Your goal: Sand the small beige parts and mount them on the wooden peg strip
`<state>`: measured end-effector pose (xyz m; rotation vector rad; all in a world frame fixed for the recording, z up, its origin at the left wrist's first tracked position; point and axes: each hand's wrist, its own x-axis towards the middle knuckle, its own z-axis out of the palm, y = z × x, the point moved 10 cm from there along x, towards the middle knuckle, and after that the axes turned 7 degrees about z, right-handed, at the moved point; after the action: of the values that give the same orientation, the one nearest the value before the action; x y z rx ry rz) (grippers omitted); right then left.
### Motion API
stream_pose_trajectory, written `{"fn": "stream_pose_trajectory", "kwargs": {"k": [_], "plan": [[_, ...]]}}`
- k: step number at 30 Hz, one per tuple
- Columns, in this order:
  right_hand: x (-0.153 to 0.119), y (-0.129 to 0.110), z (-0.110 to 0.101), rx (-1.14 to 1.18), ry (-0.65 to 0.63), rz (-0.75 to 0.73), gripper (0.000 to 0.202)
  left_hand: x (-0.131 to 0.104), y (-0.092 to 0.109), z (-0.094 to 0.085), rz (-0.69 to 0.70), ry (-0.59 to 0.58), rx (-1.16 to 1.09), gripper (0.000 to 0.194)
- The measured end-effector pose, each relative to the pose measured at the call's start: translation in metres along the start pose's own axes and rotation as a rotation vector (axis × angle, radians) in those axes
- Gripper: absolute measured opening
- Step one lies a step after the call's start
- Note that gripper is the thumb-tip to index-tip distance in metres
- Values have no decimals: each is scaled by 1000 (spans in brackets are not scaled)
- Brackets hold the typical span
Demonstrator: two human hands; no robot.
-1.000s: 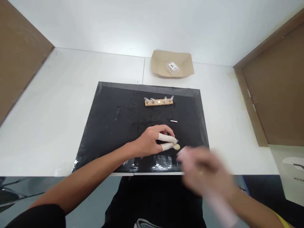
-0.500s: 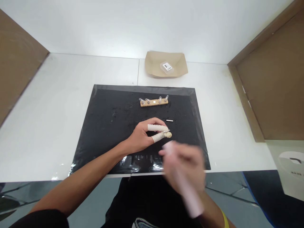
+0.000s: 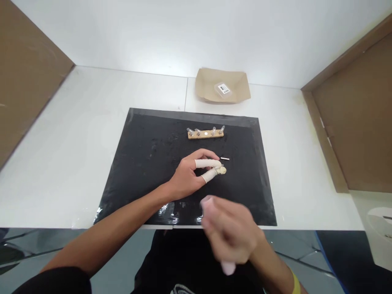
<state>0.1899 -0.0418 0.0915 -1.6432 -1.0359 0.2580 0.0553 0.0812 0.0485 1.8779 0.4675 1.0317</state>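
Observation:
My left hand (image 3: 191,173) rests over the black mat (image 3: 147,143), with white covers on its thumb and index finger. Between those two fingertips it pinches a small cream-coloured rounded piece (image 3: 223,170) with a bit of clear or metallic material at its side. Nearer to me, my right hand (image 3: 232,230) is wrapped round a pale pink stick-like tool (image 3: 228,268); motion blur hides its exact kind. The tool is apart from the cream piece. A short shiny metal bar (image 3: 225,158) lies on the mat just past my left fingertips.
A narrow wooden strip (image 3: 200,135) carrying several clear upright pieces lies toward the mat's far side. Behind the mat stands a brown paper tray (image 3: 241,92) holding a small labelled clear box (image 3: 223,90). Brown panels (image 3: 361,122) flank the white table (image 3: 76,122).
My right hand has turned, and the tool in it now points more upright, its lower end showing beneath the fist. My left hand keeps its pinch. The whole view has shifted slightly.

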Motion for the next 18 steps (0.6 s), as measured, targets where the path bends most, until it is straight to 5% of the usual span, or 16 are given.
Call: {"fn": "stream_pose_trajectory", "kwargs": {"k": [5,10,14,18], "plan": [[11,0,0,45,56,-34,42,-1,3,4,49,-22,27,11],[7,-7,4,79,-4,-77,31,-3,9,4,127,-11,106,15],[1,-16,18,130,-116,-164,49,-5,11,2,172,12,242,14],[17,-2,-1,118,7,-86,29,-8,19,3,264,20,369,14]]}}
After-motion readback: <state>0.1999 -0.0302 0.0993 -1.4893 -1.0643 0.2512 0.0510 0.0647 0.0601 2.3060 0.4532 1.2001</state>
